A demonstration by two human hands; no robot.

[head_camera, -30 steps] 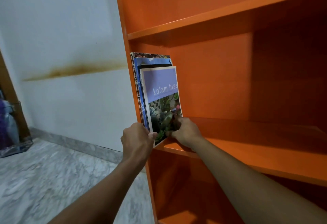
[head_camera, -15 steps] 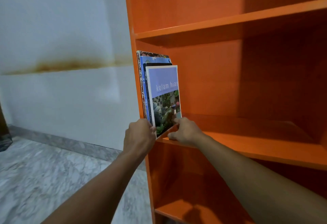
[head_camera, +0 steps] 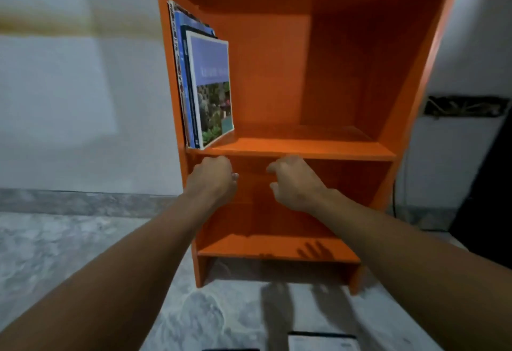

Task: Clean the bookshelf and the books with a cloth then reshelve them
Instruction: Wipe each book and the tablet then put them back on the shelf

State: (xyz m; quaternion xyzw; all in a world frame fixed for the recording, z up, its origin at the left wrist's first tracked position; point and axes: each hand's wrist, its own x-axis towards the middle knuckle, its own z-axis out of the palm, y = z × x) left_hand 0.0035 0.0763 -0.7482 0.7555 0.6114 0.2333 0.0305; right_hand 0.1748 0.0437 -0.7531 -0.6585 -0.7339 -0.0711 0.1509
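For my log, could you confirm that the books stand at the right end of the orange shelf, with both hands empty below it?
No: the head view shows the books at the left end of the shelf; the left hand and right hand are empty below it.

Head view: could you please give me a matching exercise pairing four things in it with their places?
Things: 1 purple-covered paperback book; 2 left hand; 3 right hand; 4 white flat item.
Places: A on the grey marbled floor; B below the middle of the orange shelf board; C standing at that board's left end; D directly under the row of books.
Pairs: 1-C, 2-D, 3-B, 4-A.
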